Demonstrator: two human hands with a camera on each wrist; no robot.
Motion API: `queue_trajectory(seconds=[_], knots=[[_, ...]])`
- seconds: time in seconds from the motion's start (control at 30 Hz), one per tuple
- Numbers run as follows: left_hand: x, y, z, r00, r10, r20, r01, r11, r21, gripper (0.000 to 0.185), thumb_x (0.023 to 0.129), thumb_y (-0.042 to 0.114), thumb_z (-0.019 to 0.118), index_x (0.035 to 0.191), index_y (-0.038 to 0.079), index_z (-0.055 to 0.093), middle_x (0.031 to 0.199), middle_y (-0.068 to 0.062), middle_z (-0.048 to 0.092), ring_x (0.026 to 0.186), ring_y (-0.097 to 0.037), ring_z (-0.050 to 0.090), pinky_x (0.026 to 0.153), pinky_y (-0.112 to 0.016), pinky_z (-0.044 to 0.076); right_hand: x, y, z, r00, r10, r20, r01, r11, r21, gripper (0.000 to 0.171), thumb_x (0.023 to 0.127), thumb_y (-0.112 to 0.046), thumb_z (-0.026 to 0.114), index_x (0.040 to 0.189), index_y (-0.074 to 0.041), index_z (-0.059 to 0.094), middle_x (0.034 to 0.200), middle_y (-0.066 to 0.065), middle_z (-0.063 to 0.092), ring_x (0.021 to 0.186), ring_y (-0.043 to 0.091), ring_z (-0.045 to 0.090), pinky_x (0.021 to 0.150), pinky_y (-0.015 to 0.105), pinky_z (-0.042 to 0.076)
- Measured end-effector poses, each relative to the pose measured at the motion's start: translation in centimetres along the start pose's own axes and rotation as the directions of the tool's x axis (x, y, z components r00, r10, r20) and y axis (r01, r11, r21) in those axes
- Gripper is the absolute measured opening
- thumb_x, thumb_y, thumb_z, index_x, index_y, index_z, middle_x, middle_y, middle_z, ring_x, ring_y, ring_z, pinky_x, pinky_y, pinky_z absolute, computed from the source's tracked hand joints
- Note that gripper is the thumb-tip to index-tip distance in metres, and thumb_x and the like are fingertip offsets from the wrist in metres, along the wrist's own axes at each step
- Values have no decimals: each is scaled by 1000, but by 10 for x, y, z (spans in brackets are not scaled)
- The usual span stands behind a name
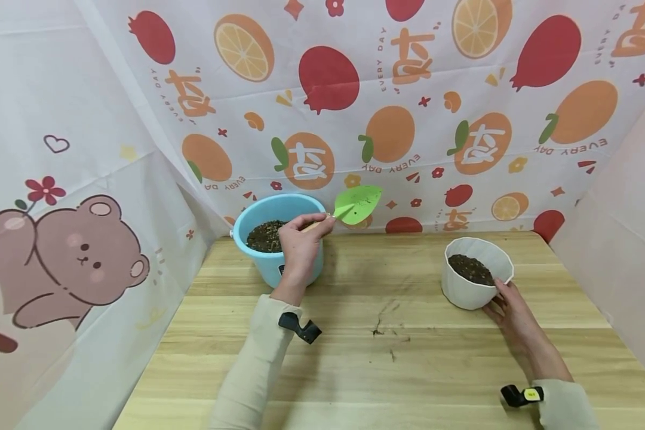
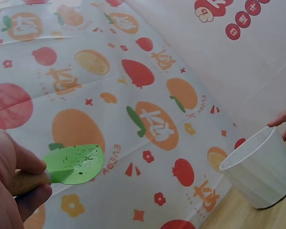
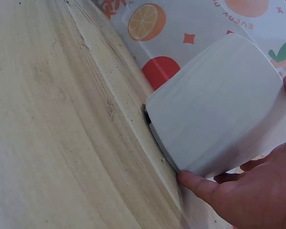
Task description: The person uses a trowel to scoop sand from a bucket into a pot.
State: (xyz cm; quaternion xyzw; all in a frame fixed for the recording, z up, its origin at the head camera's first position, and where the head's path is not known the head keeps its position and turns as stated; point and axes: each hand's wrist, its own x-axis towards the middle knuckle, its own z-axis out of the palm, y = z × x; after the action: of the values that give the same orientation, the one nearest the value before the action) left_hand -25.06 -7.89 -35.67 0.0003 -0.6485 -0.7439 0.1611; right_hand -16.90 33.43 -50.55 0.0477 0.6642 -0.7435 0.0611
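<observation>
My left hand (image 1: 303, 242) grips the wooden handle (image 2: 31, 182) of a small green trowel (image 1: 358, 205) beside the blue bucket's rim. Only specks of dark soil cling to the trowel's blade, which points right. Dark soil lies inside the light blue bucket (image 1: 271, 272), partly hidden behind this hand. On the right, a white fluted flower pot (image 1: 464, 294) with soil in it is held by my right hand (image 1: 516, 310). In the head view its thumb lies at the rim; the right wrist view has fingers along the pot's side and one at its base.
Crumbs of soil (image 1: 377, 330) and dark smudges mark the wooden table (image 1: 355, 382) between bucket and pot. A fruit-printed cloth (image 1: 424, 119) hangs along the table's back edge, and a bear-printed cloth (image 1: 64, 149) hangs at the left.
</observation>
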Motion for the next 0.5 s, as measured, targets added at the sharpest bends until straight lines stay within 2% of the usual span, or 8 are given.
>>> queue_trajectory(seconds=[0.17, 0.23, 0.37, 0.43, 0.5], knots=[[4, -2, -10, 1000, -25, -2, 25, 999, -44, 28, 82, 10, 84, 104, -4, 75, 79, 5, 73, 73, -12, 75, 80, -33, 64, 1, 0, -1, 1000, 9, 11, -8, 1000, -22, 79, 107, -55, 28, 163, -17, -15, 163, 15, 8, 134, 3, 33, 95, 9, 46], [5, -3, -14, 999, -29, -18, 28, 999, -40, 27, 82, 11, 84, 103, -3, 75, 79, 5, 74, 73, -12, 76, 81, -36, 64, 2, 0, -2, 1000, 8, 12, -8, 1000, -26, 80, 107, -56, 28, 163, -17, -14, 159, 10, 17, 128, -3, 37, 94, 9, 47], [7, -2, -22, 999, -31, -42, 29, 999, -40, 26, 83, 12, 84, 104, -2, 76, 81, 4, 75, 76, -11, 76, 83, -37, 64, 3, 0, -2, 1000, -7, 12, 7, 1000, -20, 78, 107, -55, 30, 163, -16, -9, 140, -10, 32, 114, -12, 43, 94, 9, 48], [9, -2, -25, 999, -36, -41, 34, 998, -51, 25, 83, 11, 84, 103, -1, 76, 82, 3, 76, 77, -11, 77, 82, -34, 64, 4, 0, -2, 1000, -7, 13, 7, 1000, -16, 78, 107, -54, 30, 162, -15, -9, 136, -13, 32, 112, -12, 45, 93, 9, 48], [11, -1, -28, 998, -42, -43, 39, 997, -73, 22, 83, 10, 84, 101, 0, 76, 83, 1, 76, 77, -12, 77, 80, -32, 64, 4, -1, -2, 1000, -1, 13, 2, 1000, -11, 79, 107, -54, 30, 162, -14, -10, 140, -9, 31, 112, -12, 44, 93, 10, 48]])
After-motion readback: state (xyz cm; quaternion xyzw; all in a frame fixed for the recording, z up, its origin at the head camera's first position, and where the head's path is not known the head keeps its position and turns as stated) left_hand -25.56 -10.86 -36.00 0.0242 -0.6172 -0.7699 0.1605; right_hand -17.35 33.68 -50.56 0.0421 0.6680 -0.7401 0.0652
